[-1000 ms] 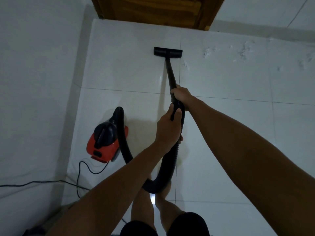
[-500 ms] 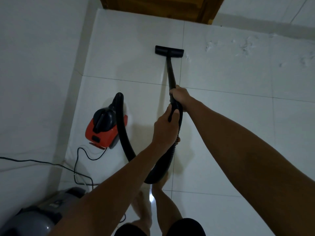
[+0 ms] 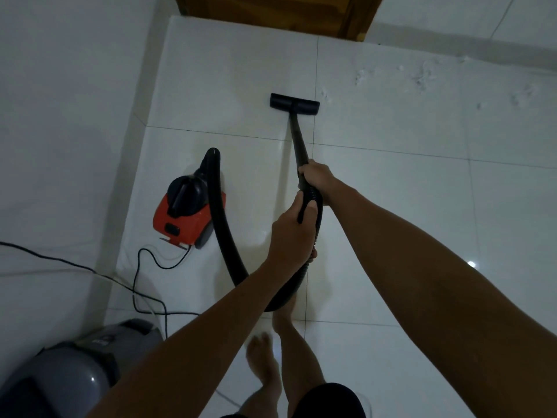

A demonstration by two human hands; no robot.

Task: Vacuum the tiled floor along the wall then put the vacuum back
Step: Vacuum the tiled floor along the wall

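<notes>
Room: dim room with a glossy white tiled floor, a plain white wall running down the left, and a brown wooden door at the far end.
Vacuum: small red and black canister vacuum sits on the floor close to the left wall, its thick black ribbed hose looping round to the wand.
Nozzle: flat black floor nozzle is flat on the tile, well ahead of the person, right by a grout line.
Left hand: left hand is wrapped around the hose handle, the rear grip.
Right hand: right hand grips the black wand further forward.
Mess: white fluffy debris is scattered to the right of the nozzle, near the far skirting. Not picked up yet, so I'd say plenty of floor is left.
Tip: keep the nozzle flat, go in slow overlapping strokes and sweep right towards the fluff.
Watch out: thin black power cord snakes behind the canister, next to a grey rounded appliance, and bare feet are close by, so easy to trip.
</notes>
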